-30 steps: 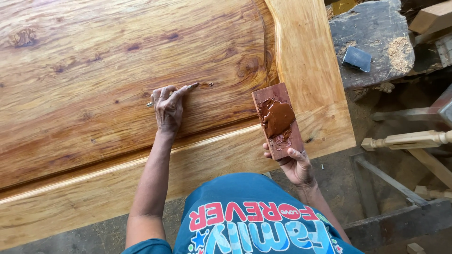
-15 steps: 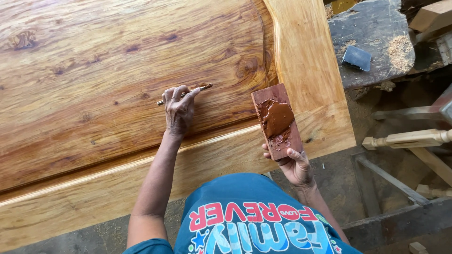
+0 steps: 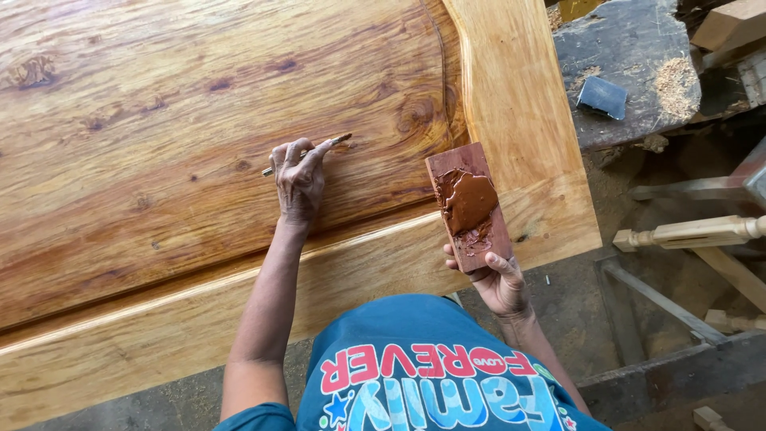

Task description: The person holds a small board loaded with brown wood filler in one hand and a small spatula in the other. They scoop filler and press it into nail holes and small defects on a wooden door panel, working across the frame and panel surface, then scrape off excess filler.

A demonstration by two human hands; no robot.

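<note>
Centre of the frame: left hand [image 3: 299,179] pinches a thin stick-like applicator [image 3: 307,152], its tip loaded with brown filler and pressed to the grain of the big varnished wooden panel [image 3: 159,120], just left of a knot [image 3: 415,116]. Fingers closed on the tool, index laid along it.

Lower right of centre: right hand [image 3: 499,279] closed around the bottom end of a small reddish wood block [image 3: 469,203] used as a palette, held upright off the panel's edge. Blob of brown putty [image 3: 469,199] sits on its face, smeared lower down.

Step in hand, as I read it: spot-filling small defects in the panel surface. Next move likely calls for pushing the filler into the flaw and wiping it flush, then a reload from the block. Needs light pressure and a flat tool angle so the finish around it isn't smeared.

Versus a second ago: left hand was lying flatter on the panel, fingers spread, tool hardly showing. Now it's raised on the fingertips, shifted slightly right, tool tip clearly out and touching wood. Right hand and block unchanged.

Upper right: dark slab [image 3: 630,64] with sawdust and a small grey sanding pad [image 3: 602,96]. A turned wooden leg [image 3: 686,233] lies at right.
</note>
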